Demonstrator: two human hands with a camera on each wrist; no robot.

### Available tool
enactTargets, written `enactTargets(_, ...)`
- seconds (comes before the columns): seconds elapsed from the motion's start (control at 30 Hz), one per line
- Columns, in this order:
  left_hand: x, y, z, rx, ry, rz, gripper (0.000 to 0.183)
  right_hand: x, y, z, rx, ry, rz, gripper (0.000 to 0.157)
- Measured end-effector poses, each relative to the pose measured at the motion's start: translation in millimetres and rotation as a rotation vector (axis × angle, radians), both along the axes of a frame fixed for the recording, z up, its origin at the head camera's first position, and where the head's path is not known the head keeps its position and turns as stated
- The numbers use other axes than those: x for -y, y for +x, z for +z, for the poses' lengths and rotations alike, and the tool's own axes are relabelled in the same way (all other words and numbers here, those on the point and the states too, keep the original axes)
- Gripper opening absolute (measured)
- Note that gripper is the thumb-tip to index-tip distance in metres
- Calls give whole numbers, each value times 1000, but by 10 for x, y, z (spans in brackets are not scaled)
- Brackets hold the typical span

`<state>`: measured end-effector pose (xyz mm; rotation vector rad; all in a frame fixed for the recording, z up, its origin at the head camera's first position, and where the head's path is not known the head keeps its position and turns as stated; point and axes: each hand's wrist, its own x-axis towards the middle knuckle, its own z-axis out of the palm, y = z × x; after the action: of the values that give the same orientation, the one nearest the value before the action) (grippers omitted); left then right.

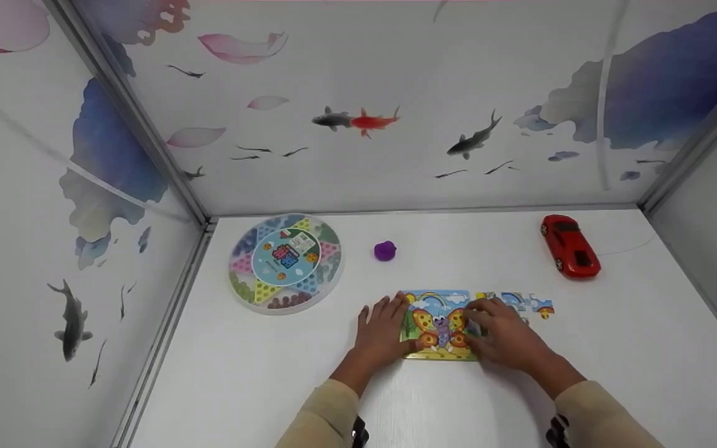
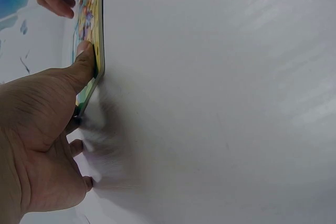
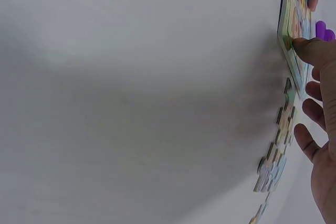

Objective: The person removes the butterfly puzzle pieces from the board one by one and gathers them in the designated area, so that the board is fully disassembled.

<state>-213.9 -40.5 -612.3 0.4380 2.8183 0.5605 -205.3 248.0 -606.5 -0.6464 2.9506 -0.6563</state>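
A flat jigsaw puzzle [image 1: 438, 323] with a cartoon butterfly and a rainbow lies on the white table between both hands. My left hand [image 1: 384, 333] holds its left side, the thumb on the printed face near the lower edge. In the left wrist view, the other fingers of the left hand [image 2: 50, 145] reach down beside the board. My right hand [image 1: 511, 333] holds the right side, with its thumb over the edge in the right wrist view. Loose jigsaw pieces [image 1: 542, 306] lie beyond and partly under the right hand, which hides some of them.
A round, clear-rimmed board game [image 1: 287, 264] lies at the back left. Behind the puzzle sits a small purple toy [image 1: 385, 251]. A red toy car [image 1: 570, 247] stands at the back right. Printed panels [image 1: 396, 168] wall in the table at the back and sides.
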Motion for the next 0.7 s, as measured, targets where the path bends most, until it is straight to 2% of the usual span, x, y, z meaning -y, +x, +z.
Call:
enactTargets(0.2,-15,-9,11,-6,-15,-2,92,169,-37,-11,-28,23,20,41)
enactTargets(0.33,-20,-9,5,-9,-19,0,94,256,-43,3,-22,40,5,42)
enactTargets(0.7,-8,4,25,-13,-5,-9,93,394,-94,41,34,96,-41,63)
